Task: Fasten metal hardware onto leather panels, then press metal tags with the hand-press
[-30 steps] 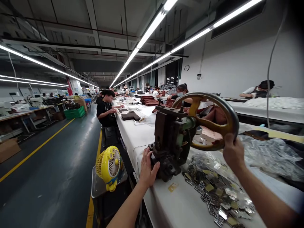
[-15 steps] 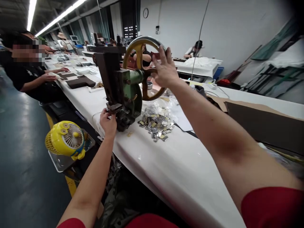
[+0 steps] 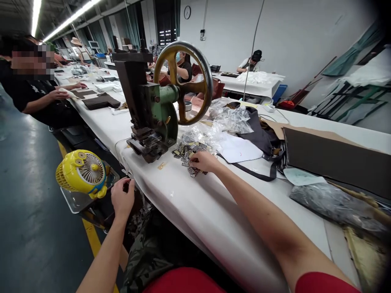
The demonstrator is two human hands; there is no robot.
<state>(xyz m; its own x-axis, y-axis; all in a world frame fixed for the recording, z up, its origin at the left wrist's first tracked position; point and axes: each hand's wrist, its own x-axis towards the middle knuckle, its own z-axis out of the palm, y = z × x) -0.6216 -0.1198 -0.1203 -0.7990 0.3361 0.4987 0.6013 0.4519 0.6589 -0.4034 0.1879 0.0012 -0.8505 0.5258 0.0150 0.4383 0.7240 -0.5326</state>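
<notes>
A loose pile of metal pieces (image 3: 185,156) lies on the white-covered table (image 3: 195,207), with the right hand (image 3: 204,161) over its near end, fingertips down among the pieces; whether they pinch one is too small to tell. The pile sits just in front of the press (image 3: 134,81) and its handwheel (image 3: 196,50), and a clear plastic bag (image 3: 200,136) lies bunched against its far side. The left hand (image 3: 122,198) is well apart from the right, raised just beyond the table edge beside a yellow fan (image 3: 82,173), its fingers curled; whether it holds anything small cannot be told. Neither hand touches the press. Along the table, a co-worker's hand (image 3: 56,95) rests near dark leather panels (image 3: 100,101).
</notes>
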